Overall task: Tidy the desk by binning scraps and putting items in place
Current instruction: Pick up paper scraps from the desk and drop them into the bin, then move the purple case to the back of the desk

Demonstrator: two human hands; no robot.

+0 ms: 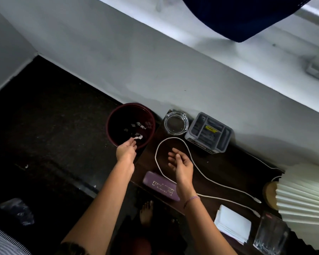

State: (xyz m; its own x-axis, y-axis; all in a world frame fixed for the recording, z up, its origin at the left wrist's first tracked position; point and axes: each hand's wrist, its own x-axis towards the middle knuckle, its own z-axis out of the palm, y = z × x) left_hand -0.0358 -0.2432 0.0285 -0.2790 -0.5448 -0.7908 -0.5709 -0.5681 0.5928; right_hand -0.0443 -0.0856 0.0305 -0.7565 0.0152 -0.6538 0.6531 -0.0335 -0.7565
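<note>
A dark red round bin point(112, 115) stands on the floor left of the dark wooden desk point(226, 168), with several white paper scraps inside. My left hand point(126, 149) reaches over the bin's near rim, fingertips pinched on a white paper scrap point(138, 137). Over the desk hovers my right hand point(180, 163), palm up, fingers loosely spread, holding nothing. A white cable point(203, 173) loops around it across the desk. A purple case point(159, 184) lies at the desk's near edge.
A glass ashtray point(176, 123) and a grey organizer box point(209, 134) sit by the wall. A stack of white papers point(232, 222), a clear glass point(270, 234) and a pleated white lamp shade point(306, 196) are at right. A crumpled plastic bag point(17, 210) lies on the dark floor.
</note>
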